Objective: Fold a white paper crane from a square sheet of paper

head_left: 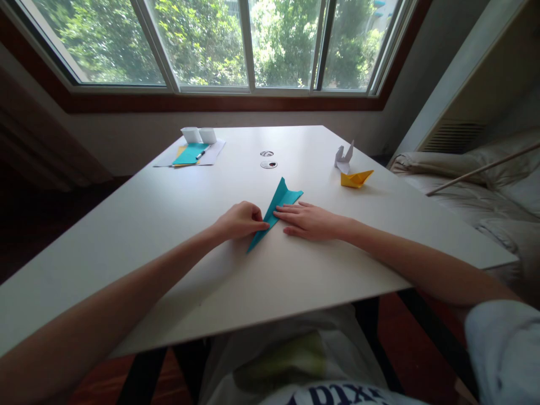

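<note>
A teal paper plane (279,198) lies slantwise on the white table (139,225), its narrow point towards me and its wider, partly raised end facing away. My left hand (239,219) pinches its left edge between thumb and curled fingers, near the narrow half. On the right side, my right hand (310,221) rests with fingers stretched out, the fingertips lying on the paper's edge. Part of the paper's lower folds is hidden under the fingers.
At the back left, white paper boxes (199,135) stand by teal sheets (189,153) with a pen (203,151) on them. A white folded paper bird (343,161) and a yellow paper boat (356,179) stand at right. Round fittings (269,165) sit mid-table.
</note>
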The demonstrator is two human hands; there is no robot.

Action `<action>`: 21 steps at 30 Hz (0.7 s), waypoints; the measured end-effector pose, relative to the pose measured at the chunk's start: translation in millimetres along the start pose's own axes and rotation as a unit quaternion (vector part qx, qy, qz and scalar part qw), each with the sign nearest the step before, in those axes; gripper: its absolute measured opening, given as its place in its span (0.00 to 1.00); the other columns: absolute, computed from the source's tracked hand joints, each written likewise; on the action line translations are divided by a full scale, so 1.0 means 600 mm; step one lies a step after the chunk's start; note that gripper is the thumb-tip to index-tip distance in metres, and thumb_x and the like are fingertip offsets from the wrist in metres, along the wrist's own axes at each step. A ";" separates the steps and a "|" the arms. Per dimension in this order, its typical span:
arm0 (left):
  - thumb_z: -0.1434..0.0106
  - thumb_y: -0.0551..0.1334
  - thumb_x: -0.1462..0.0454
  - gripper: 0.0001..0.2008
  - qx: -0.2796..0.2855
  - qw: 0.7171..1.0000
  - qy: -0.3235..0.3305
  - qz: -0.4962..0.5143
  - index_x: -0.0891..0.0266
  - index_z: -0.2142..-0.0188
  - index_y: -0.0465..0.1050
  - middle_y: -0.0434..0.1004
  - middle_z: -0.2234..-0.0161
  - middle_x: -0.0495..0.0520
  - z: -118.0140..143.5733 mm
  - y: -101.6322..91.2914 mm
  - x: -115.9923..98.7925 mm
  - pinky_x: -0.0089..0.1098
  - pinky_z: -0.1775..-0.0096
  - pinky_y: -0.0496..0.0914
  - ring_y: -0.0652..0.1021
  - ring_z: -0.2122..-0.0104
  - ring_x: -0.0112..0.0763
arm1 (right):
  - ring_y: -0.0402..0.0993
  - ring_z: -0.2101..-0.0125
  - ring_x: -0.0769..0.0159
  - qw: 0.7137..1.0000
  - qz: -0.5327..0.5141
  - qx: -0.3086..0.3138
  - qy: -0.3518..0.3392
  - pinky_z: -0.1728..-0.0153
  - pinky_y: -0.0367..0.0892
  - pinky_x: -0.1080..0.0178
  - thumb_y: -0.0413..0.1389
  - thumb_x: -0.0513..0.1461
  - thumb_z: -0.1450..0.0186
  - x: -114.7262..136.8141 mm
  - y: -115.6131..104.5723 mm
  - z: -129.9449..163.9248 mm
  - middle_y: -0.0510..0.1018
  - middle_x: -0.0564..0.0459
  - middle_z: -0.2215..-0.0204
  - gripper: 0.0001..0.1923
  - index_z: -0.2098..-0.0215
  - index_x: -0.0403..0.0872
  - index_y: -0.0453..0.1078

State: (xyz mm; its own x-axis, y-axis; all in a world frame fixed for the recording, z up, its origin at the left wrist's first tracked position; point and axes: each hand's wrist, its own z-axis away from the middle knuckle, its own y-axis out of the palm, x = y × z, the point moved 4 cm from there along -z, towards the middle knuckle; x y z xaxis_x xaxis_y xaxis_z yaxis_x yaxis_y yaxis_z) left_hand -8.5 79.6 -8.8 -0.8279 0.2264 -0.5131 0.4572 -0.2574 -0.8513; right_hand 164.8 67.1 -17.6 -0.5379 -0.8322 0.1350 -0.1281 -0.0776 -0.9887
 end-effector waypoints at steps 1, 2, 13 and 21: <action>0.54 0.61 0.53 0.14 0.000 1.000 -0.002 -0.001 0.62 0.82 0.69 0.68 0.84 0.47 0.000 0.000 -0.001 0.26 0.78 0.58 0.67 0.79 0.27 | 0.51 0.39 0.55 1.000 -0.009 0.012 0.015 0.43 0.48 0.48 0.37 0.51 0.33 -0.008 0.002 0.000 0.54 0.44 0.38 0.30 0.37 0.46 0.50; 0.54 0.61 0.53 0.13 0.001 1.000 -0.003 -0.003 0.62 0.82 0.69 0.68 0.84 0.47 0.000 0.000 -0.001 0.27 0.78 0.58 0.68 0.79 0.27 | 0.48 0.39 0.55 0.999 -0.018 0.023 0.030 0.42 0.45 0.46 0.37 0.52 0.33 -0.016 0.004 -0.001 0.51 0.44 0.37 0.31 0.36 0.47 0.47; 0.54 0.61 0.54 0.13 0.007 1.000 -0.009 -0.007 0.61 0.82 0.68 0.68 0.84 0.46 0.001 0.000 -0.003 0.27 0.78 0.59 0.67 0.80 0.27 | 0.38 0.37 0.54 0.986 -0.048 0.061 0.146 0.40 0.35 0.43 0.33 0.57 0.36 -0.090 0.001 -0.002 0.41 0.46 0.35 0.37 0.35 0.47 0.39; 0.53 0.60 0.53 0.14 0.004 1.000 -0.009 -0.018 0.61 0.81 0.68 0.68 0.83 0.47 0.001 0.001 0.000 0.27 0.78 0.59 0.68 0.79 0.28 | 0.37 0.36 0.55 0.987 -0.040 0.071 0.140 0.41 0.35 0.43 0.32 0.57 0.35 -0.098 -0.001 0.003 0.40 0.45 0.35 0.38 0.35 0.45 0.38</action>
State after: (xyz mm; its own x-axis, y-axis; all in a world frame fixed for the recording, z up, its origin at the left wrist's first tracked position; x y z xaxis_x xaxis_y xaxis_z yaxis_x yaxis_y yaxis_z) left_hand -8.2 79.1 -9.4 -0.8496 0.2192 -0.4797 0.4240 -0.2570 -0.8684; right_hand 198.1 114.9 -24.8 -0.7430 -0.6366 0.2066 -0.0732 -0.2295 -0.9705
